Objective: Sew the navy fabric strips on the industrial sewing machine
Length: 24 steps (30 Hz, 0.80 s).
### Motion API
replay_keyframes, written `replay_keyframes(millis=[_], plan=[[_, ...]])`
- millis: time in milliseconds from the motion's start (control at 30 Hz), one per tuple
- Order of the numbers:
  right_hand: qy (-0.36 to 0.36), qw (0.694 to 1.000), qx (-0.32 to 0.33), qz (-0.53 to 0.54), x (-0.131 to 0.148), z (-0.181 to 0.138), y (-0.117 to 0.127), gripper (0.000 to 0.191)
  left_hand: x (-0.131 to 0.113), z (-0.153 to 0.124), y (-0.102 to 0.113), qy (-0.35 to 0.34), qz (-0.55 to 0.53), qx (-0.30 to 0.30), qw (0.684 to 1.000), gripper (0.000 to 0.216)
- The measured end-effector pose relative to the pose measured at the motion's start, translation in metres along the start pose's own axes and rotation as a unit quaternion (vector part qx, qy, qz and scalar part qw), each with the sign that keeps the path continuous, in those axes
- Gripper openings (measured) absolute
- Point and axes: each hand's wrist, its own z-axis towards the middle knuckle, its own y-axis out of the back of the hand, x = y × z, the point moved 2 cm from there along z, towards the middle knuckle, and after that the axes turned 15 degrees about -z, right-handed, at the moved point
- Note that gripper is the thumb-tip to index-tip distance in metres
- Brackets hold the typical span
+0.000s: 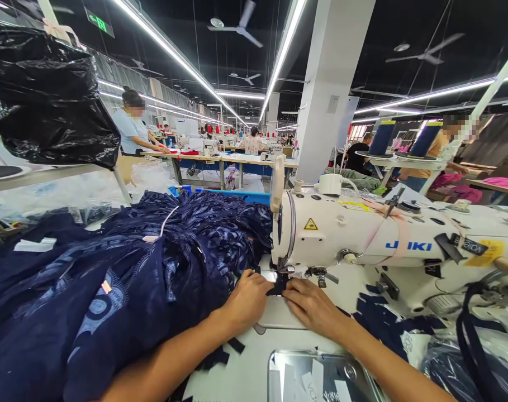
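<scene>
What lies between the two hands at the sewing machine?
In the head view, a small dark navy fabric piece lies between the left hand and right hand, under the needle area of the white sewing machine.

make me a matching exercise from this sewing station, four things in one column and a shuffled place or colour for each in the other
1 navy fabric heap
2 sewing machine
3 black plastic bag
4 right hand

A white
B high at the far left
C fingertips on a small dark piece
D piled left of the machine

Pairs: 1-D, 2-A, 3-B, 4-C
</scene>
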Motion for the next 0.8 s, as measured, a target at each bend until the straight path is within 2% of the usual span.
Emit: replay_keyframes(millis=[133,300,467,600,800], plan=[[-0.017,1.000,-0.004,0.012,0.000,-0.002,-0.003,0.026,-0.002,0.001,-0.006,-0.030,0.046,-0.009,0.998,0.024],[-0.016,0.998,-0.007,0.058,-0.006,-0.005,-0.004,0.027,0.001,0.000,-0.012,-0.031,0.065,0.009,0.997,0.033],[0.012,1.000,-0.017,0.017,-0.003,-0.004,-0.001,0.027,0.001,-0.002,-0.012,-0.052,0.071,0.046,0.995,0.031],[0.024,0.999,-0.028,-0.018,0.002,-0.002,0.003,0.027,-0.001,-0.005,-0.010,-0.050,0.068,0.075,0.994,0.038],[0.023,0.998,-0.040,-0.043,0.005,-0.001,0.003,0.025,0.000,-0.005,-0.007,-0.040,0.061,0.086,0.994,0.038]])
